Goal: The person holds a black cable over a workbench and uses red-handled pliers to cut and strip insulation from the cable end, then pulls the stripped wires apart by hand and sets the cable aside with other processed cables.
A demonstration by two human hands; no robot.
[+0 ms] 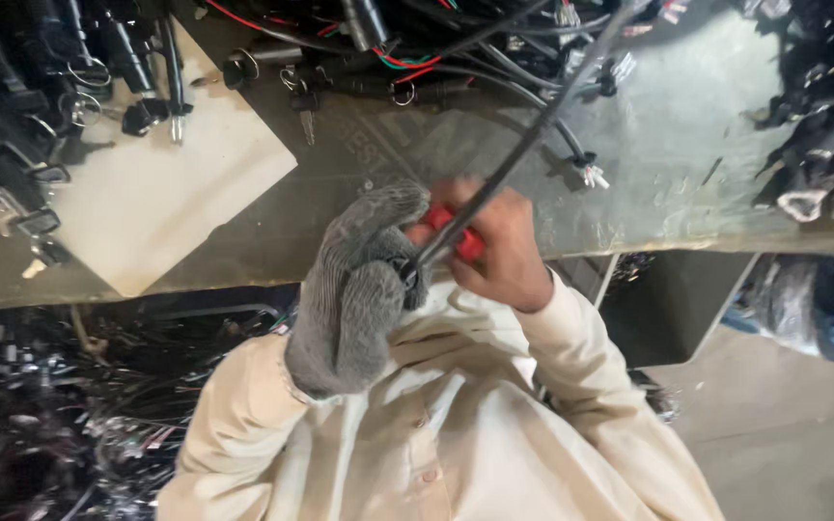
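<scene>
1. black cable [533,135] held at its near end in both hands, just off the near edge of the grey worktop [668,164], running up and to the far right over the bench toward the wire tangle.
2. red-handled tool [458,234] pressed against the cable's near end, mostly hidden by fingers.
3. right hand [494,246], bare, closed tight around the red handle and the cable.
4. left hand [364,280], in a grey knit glove, wrapped around the cable's end, touching the right hand.
5. cream shirt sleeves [571,347] meeting below the hands, near the camera.
6. white board [161,183] lying on the worktop to the left.
7. black, red and green wires [407,58] with keys and connectors heaped along the far edge.
</scene>
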